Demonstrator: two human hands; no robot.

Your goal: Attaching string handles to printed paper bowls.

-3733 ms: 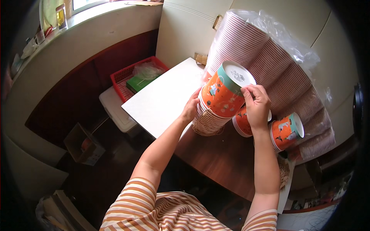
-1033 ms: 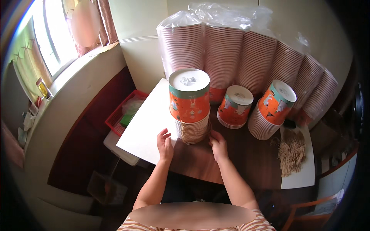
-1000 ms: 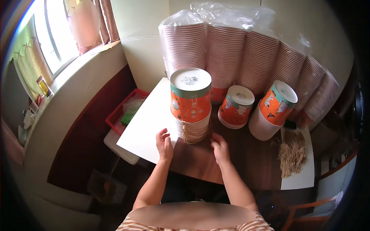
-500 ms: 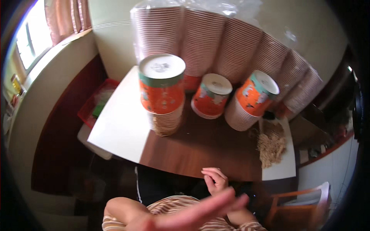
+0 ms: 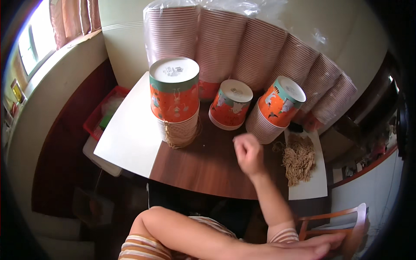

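My right hand (image 5: pixel 249 151) is held above the brown tabletop (image 5: pixel 203 175), its fingers curled into a loose fist. Nothing shows in it. My left forearm crosses low in front of me. The left hand (image 5: pixel 318 248) reaches past my right elbow at the lower right, fingers stretched out and empty. Nearest the fist stands a stack of upside-down paper tubs (image 5: pixel 271 123) with an orange and green top one. Beside it are a shorter stack (image 5: pixel 234 106) and a taller one (image 5: pixel 175 95) with straw-coloured strings (image 5: pixel 170 136) round its lower rims.
Tall columns of nested tubs in clear plastic (image 5: pixel 221 47) line the table's back. A bundle of tan string (image 5: pixel 299 160) lies on the white right end. A wooden chair (image 5: pixel 333 216) stands lower right; a red basket (image 5: pixel 102 108) sits beyond the left edge.
My right hand has risen forward from the table's near edge to above the tabletop. My left hand has swung to the right across my body. The view has shifted slightly.
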